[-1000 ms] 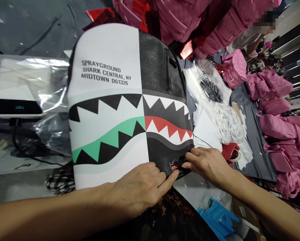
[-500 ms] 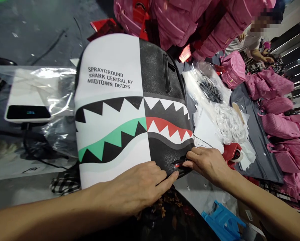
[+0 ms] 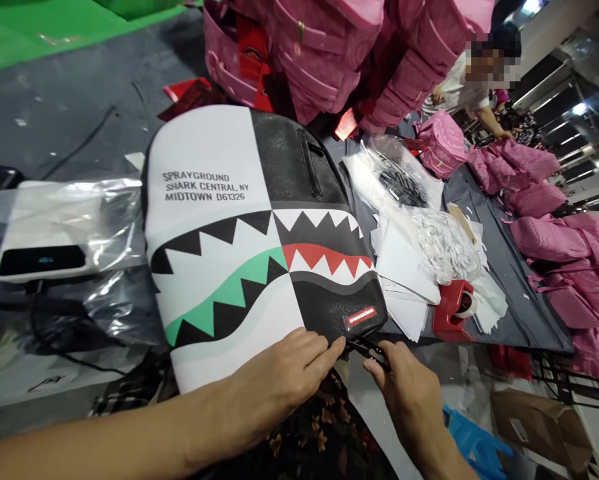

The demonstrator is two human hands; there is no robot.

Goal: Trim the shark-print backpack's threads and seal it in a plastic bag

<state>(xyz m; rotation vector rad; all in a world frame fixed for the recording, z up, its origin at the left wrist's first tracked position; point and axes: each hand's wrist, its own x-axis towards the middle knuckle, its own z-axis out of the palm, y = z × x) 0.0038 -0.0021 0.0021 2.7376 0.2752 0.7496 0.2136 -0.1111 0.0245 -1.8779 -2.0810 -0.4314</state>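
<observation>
A backpack (image 3: 219,150) printed with a shark mouth, half white and half black, lies front up on the table. Its lower right corner bears a small red label (image 3: 361,318). My left hand (image 3: 294,367) grips the bag's bottom edge, thumb hidden and index finger stretched toward the corner. Just below the label, my right hand (image 3: 404,380) is closed around small black thread snips (image 3: 372,348). Their tips point left, close to my left fingertip; whether they touch the bag I cannot tell.
Pink backpacks (image 3: 324,53) are piled behind, more along the right. Left is a white device (image 3: 44,227) under clear plastic. White papers (image 3: 404,287) and a red tape dispenser (image 3: 453,310) lie right. A blue stool (image 3: 474,440) is below; a person (image 3: 459,80) stands beyond.
My right hand has drawn back down from the corner with the snips, uncovering the red label. My left hand still holds the bottom edge. The whole view has shifted and tilted somewhat.
</observation>
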